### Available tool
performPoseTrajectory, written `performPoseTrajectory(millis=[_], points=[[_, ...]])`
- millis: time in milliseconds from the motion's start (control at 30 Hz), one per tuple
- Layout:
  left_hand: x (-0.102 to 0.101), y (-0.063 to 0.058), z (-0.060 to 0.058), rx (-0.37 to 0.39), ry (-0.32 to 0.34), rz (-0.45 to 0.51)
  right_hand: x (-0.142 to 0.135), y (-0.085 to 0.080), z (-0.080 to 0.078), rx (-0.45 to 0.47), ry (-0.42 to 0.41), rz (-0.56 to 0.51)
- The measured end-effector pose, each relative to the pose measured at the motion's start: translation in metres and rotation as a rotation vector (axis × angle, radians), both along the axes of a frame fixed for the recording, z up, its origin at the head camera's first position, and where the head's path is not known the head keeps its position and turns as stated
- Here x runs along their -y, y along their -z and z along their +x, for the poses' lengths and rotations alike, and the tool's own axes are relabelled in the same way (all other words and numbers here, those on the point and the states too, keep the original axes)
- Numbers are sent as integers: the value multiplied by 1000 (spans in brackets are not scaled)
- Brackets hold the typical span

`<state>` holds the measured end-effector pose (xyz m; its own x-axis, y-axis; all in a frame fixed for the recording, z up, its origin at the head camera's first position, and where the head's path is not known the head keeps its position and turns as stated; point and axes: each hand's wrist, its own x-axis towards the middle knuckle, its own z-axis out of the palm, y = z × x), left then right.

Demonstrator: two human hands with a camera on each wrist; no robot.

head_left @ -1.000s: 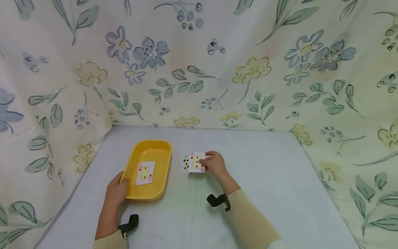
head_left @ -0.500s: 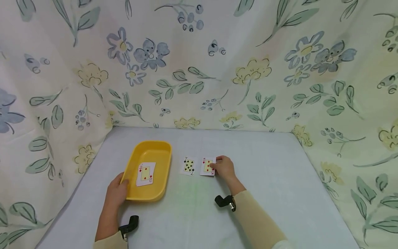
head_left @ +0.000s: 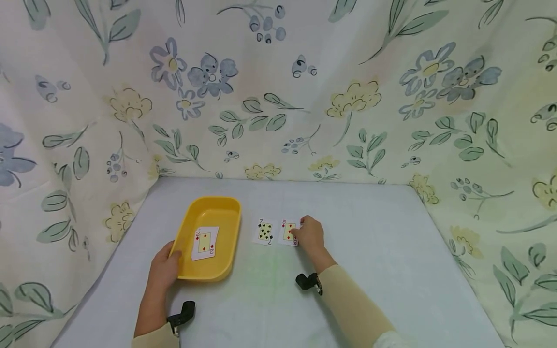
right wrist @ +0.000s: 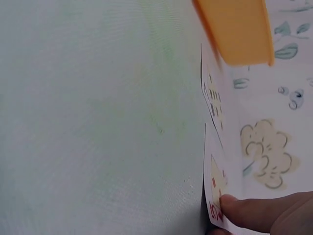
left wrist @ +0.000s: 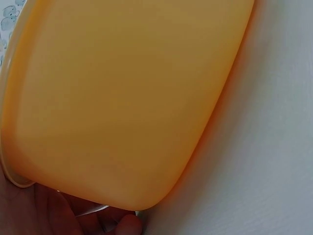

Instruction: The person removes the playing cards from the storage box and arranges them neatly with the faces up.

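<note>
My left hand (head_left: 164, 267) grips the near left side of a yellow plastic tray (head_left: 230, 241); in the left wrist view, fingers curl at the edge of the tray (left wrist: 122, 98). Inside the tray lies a two of diamonds (head_left: 204, 243), with at least one card edge showing beneath it. My right hand (head_left: 312, 238) pinches the right edge of a diamonds playing card (head_left: 287, 232). In the right wrist view the thumb (right wrist: 244, 210) presses on that card's face, and a fingertip shows below its edge. Left of it a seven of spades (head_left: 264, 232) lies face up on the table.
A white cloth covers the table (head_left: 370, 251). Floral fabric (head_left: 270, 96) hangs behind it and along both sides. Each wrist wears a black camera mount, the left one (head_left: 182, 314) near the tray's front edge.
The diamonds card has moved right, off the seven of spades, with my right hand, and is now beside it at table level. The left hand and tray have stayed in place.
</note>
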<state>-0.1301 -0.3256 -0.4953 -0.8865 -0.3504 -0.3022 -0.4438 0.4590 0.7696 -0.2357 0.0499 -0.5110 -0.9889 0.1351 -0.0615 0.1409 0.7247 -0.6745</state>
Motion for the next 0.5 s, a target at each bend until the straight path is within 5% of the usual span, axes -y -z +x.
performPoseTrajectory(millis=[500], points=[[-1,-2,0,6,-3,6,9,-7,2,22,-30,151]])
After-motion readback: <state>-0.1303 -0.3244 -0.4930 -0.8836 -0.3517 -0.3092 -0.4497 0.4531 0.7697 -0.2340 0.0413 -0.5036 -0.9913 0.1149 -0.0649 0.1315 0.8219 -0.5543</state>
